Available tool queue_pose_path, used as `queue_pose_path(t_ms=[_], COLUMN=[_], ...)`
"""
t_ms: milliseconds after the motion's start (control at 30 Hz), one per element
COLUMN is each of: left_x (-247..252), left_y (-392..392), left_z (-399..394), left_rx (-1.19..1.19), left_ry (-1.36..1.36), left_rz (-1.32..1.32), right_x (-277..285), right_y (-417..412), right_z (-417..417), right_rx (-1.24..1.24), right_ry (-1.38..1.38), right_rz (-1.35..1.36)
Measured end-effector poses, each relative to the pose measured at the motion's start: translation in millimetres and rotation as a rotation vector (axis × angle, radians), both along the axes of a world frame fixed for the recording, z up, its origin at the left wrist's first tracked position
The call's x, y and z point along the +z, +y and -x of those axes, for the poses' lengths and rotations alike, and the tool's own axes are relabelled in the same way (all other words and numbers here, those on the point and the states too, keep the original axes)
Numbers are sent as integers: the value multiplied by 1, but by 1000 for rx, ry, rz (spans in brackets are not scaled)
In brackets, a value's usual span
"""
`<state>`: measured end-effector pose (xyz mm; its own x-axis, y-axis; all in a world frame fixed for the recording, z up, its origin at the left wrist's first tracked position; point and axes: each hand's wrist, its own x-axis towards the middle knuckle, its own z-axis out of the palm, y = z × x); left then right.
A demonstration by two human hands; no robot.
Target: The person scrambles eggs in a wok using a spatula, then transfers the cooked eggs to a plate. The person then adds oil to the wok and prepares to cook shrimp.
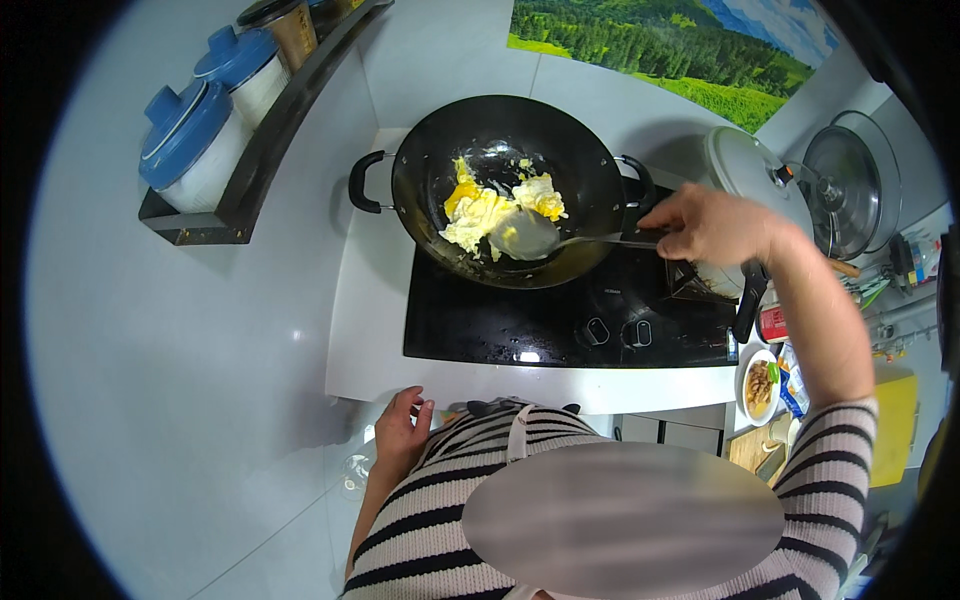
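A black two-handled wok (510, 124) sits on the left part of a black glass cooktop (495, 330). Yellow and white pieces of cooked egg (476, 214) lie in its middle. My right hand (709, 225) grips the handle of a metal cooking ladle (525, 234), reaching in over the wok's right side. The ladle's bowl rests against the lower edge of the egg. My left hand (403, 429) hangs beside the counter's front edge, fingers loosely curled and apart, with nothing in it.
A pressure cooker (750, 165) stands right of the wok, its black handle (748, 300) pointing forward. Glass lids (844, 191) lean behind it. On the right counter is a white bowl of food (760, 386). A dark wall shelf (262, 169) with blue-lidded jars (191, 142) juts out at upper left.
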<state>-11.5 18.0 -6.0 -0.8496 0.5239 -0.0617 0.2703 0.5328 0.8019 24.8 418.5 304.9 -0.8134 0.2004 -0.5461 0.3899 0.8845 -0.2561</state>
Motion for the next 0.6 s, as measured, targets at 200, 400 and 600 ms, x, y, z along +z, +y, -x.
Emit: queue_pose_path(t_ms=[200, 400, 600], left_x=[-4, -14, -6], left_y=[-4, -4, -4], left_z=[-7, -8, -1], left_rx=[41, 48, 64], left_ry=[-20, 18, -8], left_rz=[19, -15, 1], right_x=[23, -12, -8], right_y=[3, 0, 8], right_z=[54, 56, 55], right_rx=[93, -35, 91], right_ry=[-290, -124, -179], right_rz=[-127, 3, -16])
